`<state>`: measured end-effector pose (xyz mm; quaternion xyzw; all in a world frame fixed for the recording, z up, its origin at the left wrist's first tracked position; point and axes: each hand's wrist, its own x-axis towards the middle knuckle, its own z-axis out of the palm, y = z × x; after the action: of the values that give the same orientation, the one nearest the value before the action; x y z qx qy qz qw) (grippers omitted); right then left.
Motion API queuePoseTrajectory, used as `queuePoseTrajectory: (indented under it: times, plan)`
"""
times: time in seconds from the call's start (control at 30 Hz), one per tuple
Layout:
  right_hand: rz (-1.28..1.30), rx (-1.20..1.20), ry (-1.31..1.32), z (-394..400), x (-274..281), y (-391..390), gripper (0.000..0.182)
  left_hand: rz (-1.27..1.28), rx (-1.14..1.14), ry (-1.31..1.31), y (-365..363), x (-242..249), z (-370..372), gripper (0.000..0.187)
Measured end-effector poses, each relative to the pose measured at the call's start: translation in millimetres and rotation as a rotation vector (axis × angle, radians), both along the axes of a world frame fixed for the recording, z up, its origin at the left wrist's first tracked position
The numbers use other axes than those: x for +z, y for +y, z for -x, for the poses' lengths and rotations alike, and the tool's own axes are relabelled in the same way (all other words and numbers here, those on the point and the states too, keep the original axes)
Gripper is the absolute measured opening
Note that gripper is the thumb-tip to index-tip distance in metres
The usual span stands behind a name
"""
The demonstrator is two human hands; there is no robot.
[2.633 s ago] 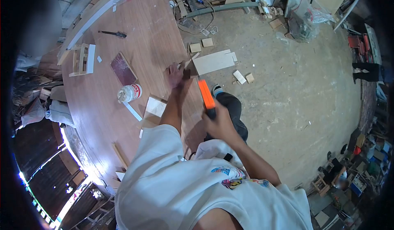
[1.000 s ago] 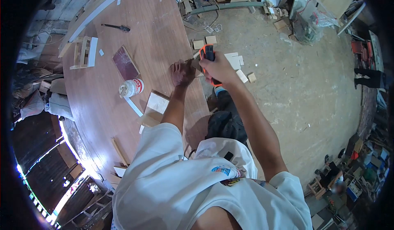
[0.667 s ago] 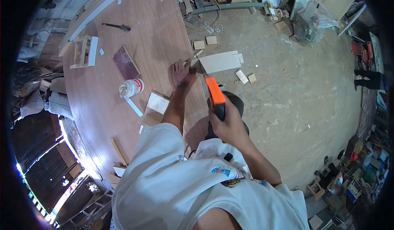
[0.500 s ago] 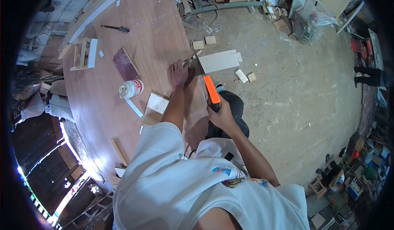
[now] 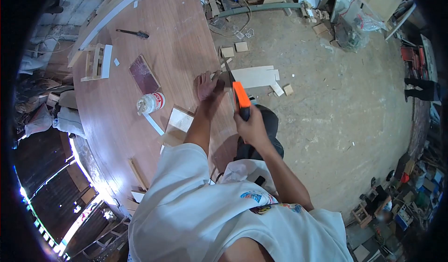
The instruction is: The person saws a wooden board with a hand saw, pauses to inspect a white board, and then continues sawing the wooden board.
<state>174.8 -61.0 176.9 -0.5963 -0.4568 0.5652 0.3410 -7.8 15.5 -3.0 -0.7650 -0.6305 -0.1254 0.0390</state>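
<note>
2 arms reach forward: left hand [image 5: 206, 85] flat, right hand [image 5: 252, 127] gripping saw [image 5: 239, 98].

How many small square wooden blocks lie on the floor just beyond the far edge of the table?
2: one block close to the table edge, the other block just right of it. More scraps lie nearer the board; some may be hidden.

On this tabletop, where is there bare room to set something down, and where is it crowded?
Bare wood shows on the table between the dark tool and the left hand, and in the wide stretch below the white jar toward the near edge. It is crowded around the jar, the dark board and the pale panels, and at the table edge where the right hand works the saw.
</note>
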Motion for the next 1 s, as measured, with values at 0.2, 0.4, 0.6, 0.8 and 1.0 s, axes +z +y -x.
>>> queuePoseTrajectory:
  times: [0.2,0.4,0.6,0.8,1.0]
  plan:
    - [0.245,0.024,0.27,-0.4,40.3,71.8,0.014,-0.007,0.074,-0.197,-1.3,23.0,-12.2,0.038]
    - [0.179,0.126,0.113,-4.1,84.7,37.4,0.01,0.02,0.131,-0.156,-7.9,0.9,-10.1,0.042]
    - [0.128,0.142,0.065,-26.7,136.1,-18.9,0.017,0.065,0.159,-0.103,4.1,0.0,-9.5,0.045]
    - [-0.078,0.136,-0.04,-11.0,12.2,-16.7,0.015,0.01,0.111,0.079,4.6,-25.0,2.2,0.036]
    - [-0.047,0.097,0.006,-13.6,90.3,-40.6,0.018,0.064,0.146,0.022,-3.3,-25.0,0.8,0.035]
